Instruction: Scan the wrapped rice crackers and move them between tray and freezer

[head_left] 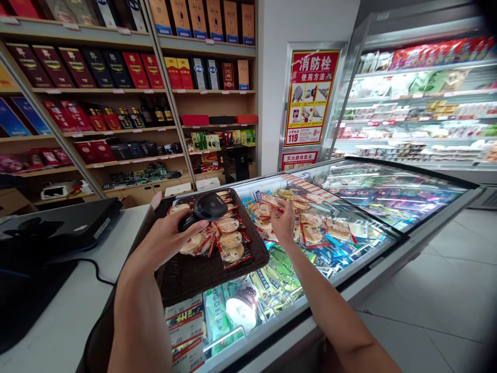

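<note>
My left hand [165, 238] is closed round the handle of a black handheld barcode scanner [210, 206], with its head over a brown woven basket [174, 282]. A fingertip of this hand shows by the basket's left rim. Inside the basket lie several round, flat pastries [230, 239] in clear wrappers with red edges. My right hand [283, 223] reaches over the freezer's glass top [373, 212], fingers pinched on a wrapped pastry [274, 202] with red on its wrapper. More wrapped pastries [312, 233] lie in a loose pile beside that hand.
Colourful frozen packs and a white-lidded tub [243, 305] show in the freezer under the basket. At left stands a counter [101, 274] with a black device [73, 223] and a cable. Shelves of boxes [116, 67] line the back; a lit display fridge [419, 103] stands right.
</note>
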### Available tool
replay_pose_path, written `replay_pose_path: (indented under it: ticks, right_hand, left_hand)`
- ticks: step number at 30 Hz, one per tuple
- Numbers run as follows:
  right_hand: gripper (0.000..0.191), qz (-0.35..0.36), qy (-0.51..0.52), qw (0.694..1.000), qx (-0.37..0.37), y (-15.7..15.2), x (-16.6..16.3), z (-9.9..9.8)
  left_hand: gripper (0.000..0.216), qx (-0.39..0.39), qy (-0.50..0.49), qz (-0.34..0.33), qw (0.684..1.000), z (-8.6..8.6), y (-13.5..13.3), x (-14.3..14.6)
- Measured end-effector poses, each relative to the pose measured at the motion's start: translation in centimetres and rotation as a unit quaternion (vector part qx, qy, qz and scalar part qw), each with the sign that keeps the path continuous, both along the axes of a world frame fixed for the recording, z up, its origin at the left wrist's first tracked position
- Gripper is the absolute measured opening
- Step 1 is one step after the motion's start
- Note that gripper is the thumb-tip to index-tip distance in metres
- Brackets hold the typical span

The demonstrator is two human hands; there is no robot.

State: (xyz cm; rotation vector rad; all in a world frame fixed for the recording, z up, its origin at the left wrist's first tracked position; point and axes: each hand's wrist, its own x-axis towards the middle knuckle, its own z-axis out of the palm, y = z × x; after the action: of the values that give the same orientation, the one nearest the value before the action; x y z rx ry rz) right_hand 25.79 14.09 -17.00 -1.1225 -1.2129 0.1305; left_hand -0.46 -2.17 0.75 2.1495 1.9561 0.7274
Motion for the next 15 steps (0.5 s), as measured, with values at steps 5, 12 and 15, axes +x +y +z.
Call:
replay_pose_path:
  ticks: [5, 12, 15]
  right_hand:
    - [0.026, 0.037, -0.123, 0.991, -0.029, 1.0, -0.2, -1.9]
    - [0.024, 0.051, -0.161, 0.986, 0.001, 1.4, -0.1, -3.3]
    - [0.028, 0.009, -0.17, 0.985, 0.019, 1.4, 0.3, -3.0]
  left_hand:
    - [0.067, -0.008, -0.023, 0.008, 1.0, 0.5, -0.7, -0.1]
    - [0.065, 0.013, -0.052, 0.03, 0.998, 0.7, -1.8, -0.7]
    - [0.063, 0.025, -0.063, 0.031, 0.997, 0.6, -2.1, -1.1]
